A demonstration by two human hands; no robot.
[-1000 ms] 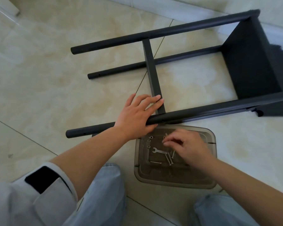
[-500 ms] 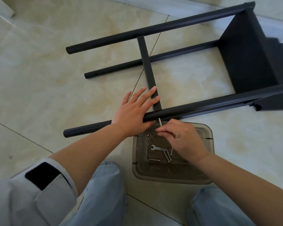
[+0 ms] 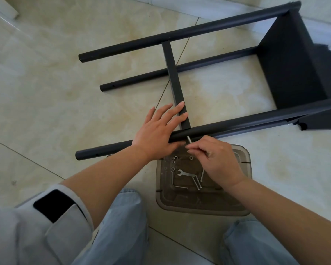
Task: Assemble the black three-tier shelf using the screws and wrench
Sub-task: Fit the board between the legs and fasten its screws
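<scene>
The black shelf frame lies on its side on the tiled floor, its poles running from 8 o'clock to 2 o'clock and a shelf panel fitted at the 2 o'clock end. The left hand rests flat, fingers straight, across the nearest pole and the crossbar. The right hand has its grip pinched on a screw, the tip touching the nearest pole just below the crossbar joint. At 6 o'clock from that pole, a clear plastic tray holds the wrench, loose screws and nuts.
</scene>
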